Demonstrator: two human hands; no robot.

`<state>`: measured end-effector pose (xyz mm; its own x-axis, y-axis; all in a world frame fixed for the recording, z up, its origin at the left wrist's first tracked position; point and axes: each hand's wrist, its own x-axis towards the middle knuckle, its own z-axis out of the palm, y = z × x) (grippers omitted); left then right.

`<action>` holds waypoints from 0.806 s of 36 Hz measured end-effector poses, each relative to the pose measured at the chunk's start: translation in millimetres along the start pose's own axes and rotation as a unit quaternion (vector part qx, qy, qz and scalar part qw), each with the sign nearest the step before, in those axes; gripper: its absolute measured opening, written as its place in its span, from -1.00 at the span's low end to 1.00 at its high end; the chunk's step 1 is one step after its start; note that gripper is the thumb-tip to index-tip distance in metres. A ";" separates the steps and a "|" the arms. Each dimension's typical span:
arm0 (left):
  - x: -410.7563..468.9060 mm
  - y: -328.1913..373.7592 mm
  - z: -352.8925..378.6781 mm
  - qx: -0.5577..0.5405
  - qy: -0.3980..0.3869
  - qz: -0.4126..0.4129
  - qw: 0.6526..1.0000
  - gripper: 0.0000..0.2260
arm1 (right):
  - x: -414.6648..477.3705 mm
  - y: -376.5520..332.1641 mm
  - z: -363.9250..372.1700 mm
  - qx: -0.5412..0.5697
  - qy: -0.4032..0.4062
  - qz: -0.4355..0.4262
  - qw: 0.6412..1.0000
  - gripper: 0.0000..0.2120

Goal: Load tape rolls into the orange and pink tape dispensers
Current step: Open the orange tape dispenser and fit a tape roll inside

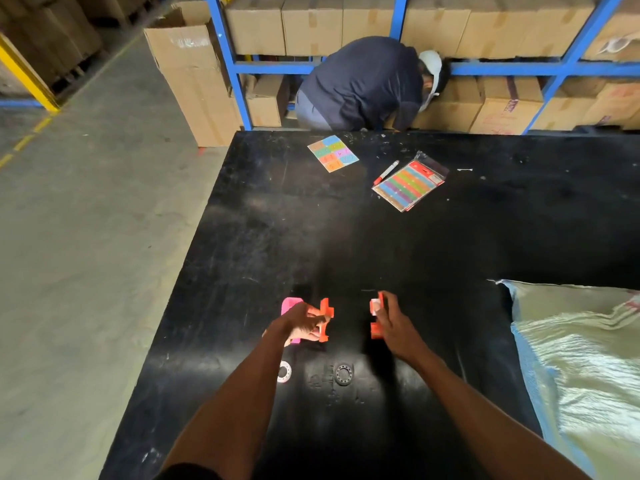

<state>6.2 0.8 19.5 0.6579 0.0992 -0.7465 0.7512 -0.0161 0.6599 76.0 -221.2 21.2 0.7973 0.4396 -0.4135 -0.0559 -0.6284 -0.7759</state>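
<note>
Left hand [302,323] gripping one orange dispenser half [325,319], right hand [393,327] gripping the other half [375,317], pink dispenser [290,305] at ten o'clock of left hand, two tape rolls [344,374] at six o'clock on black surface [346,237]

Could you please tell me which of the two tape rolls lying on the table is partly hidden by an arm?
The left tape roll, pale and beside the left forearm, which covers its edge. The darker roll to its right lies fully visible between the arms.
</note>
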 end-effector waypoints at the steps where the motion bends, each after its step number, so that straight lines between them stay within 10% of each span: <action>1: 2.8 -2.0 4.2 0.012 0.010 -0.008 1.000 -0.92 | -1.3 -1.6 1.5 0.011 0.000 0.000 1.000 -0.67; 10: 30.6 -25.8 48.6 0.256 0.219 0.005 0.942 -0.55 | -3.3 -1.5 7.5 0.065 0.010 0.007 0.998 -0.73; 29: 39.6 -31.8 62.1 0.330 0.259 -0.006 0.908 -0.46 | -3.0 -2.9 11.6 0.092 0.011 -0.006 0.996 -0.72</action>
<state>11.7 -56.6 -36.3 0.6649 0.5554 -0.4994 0.7387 -0.5879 0.3297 66.8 -213.2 19.1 0.8111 0.4311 -0.3954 -0.1541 -0.4946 -0.8554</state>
